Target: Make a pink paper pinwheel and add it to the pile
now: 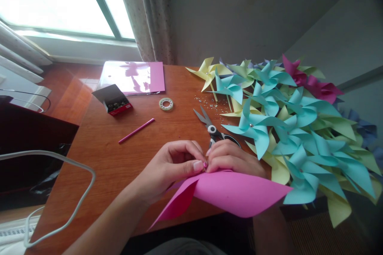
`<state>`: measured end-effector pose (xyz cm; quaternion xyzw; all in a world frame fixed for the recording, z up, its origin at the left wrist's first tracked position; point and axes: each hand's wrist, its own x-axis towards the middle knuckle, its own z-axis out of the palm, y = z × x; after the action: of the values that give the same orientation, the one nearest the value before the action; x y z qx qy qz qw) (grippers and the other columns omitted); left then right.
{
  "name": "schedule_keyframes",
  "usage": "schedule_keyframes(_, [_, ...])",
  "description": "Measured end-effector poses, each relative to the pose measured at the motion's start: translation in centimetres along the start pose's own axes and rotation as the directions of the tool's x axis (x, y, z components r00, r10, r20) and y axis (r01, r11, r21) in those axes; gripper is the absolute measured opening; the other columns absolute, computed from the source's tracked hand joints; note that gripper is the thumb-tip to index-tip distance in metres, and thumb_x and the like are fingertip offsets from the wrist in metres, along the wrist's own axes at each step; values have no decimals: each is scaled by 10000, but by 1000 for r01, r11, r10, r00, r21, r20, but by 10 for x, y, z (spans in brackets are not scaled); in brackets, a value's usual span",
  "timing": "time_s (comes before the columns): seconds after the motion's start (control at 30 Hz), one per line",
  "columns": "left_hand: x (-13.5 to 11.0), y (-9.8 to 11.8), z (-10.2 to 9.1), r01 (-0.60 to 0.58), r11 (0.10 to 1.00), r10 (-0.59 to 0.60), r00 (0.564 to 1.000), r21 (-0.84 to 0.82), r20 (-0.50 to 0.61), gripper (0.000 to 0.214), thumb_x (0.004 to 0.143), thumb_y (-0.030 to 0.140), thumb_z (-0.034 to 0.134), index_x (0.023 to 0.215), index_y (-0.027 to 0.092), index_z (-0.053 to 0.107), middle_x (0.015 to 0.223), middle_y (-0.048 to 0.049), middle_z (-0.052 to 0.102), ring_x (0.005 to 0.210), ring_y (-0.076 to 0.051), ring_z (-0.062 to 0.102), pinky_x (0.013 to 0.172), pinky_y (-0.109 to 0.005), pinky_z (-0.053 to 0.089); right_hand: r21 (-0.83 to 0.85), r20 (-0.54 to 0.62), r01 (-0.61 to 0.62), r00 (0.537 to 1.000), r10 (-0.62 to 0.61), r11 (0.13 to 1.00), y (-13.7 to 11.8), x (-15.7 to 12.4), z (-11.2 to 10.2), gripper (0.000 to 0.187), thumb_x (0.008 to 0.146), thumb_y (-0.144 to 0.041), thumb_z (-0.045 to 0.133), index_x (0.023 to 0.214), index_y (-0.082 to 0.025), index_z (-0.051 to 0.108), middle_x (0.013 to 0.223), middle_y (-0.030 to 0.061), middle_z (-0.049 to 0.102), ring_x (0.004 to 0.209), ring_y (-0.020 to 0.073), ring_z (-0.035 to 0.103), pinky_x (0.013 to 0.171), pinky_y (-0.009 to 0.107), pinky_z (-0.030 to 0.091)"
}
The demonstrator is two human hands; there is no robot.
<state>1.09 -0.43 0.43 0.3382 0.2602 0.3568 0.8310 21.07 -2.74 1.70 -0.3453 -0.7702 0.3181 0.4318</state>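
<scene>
A pink paper pinwheel [233, 193], its blades curled, hangs between my hands over the table's near edge. My left hand [173, 165] is closed, thumb and forefinger pinching a small pink piece [205, 165] at the back of the pinwheel; whether it is a bead or a bit of straw I cannot tell. Fingers bent, my right hand [233, 158] grips the pinwheel near its middle, and its thumb is mostly hidden. Just beyond the right hand lie scissors [212, 129] with spread blades. A pink paper stick or straw [137, 130] rests farther left on the table.
Many turquoise, yellow and magenta pinwheels [263, 127] crowd the table's right side. An opened small box [118, 105] of metallic bits, a tape roll [166, 104] and pink sheets [157, 77] sit toward the back. Silvery scraps [214, 106] lie beside the scissors. A white cable [86, 167] loops at left.
</scene>
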Motion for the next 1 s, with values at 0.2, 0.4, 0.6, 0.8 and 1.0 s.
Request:
schedule_keyframes(0.2, [1,0,-1,-2,1000,2,1000,0,2,31,783,161,808,766,145,788,774,-21,660,722,-113,597,686,-211,461,28,-30,-31,999,31,999,-2,-1,7,227,1007,-268,560,877,-195,730,846,51,717,893,181,671,845,322,566])
schedule_keyframes(0.4, [1,-1,-1,-3,1000,3,1000,2,-3,52,778,187,818,757,150,788,763,-20,657,713,-113,593,674,-208,454,27,-38,-47,998,49,998,-2,0,9,217,1000,-277,578,873,-201,738,843,46,717,891,182,672,829,323,562])
schedule_keyframes(0.6, [1,-2,0,25,1000,-25,999,-15,-27,80,769,213,831,746,158,776,765,-17,662,720,-115,590,676,-210,451,25,-23,-44,999,45,999,-2,3,4,219,1000,-257,572,863,-197,731,840,47,716,887,180,676,824,312,567])
schedule_keyframes(0.8, [0,-3,0,21,999,-22,1000,-37,-19,73,775,203,827,750,157,776,766,-11,650,720,-106,589,672,-201,452,43,-51,-57,997,59,997,0,-1,10,228,998,-284,577,855,-203,735,829,46,715,873,181,678,811,313,566])
schedule_keyframes(1.0, [0,-4,-1,22,999,-23,1000,-48,-17,60,775,193,828,767,157,781,775,-14,649,724,-106,593,677,-205,457,67,-111,-77,990,84,995,2,-5,17,241,996,-300,582,830,-222,737,814,37,711,862,185,679,805,322,563])
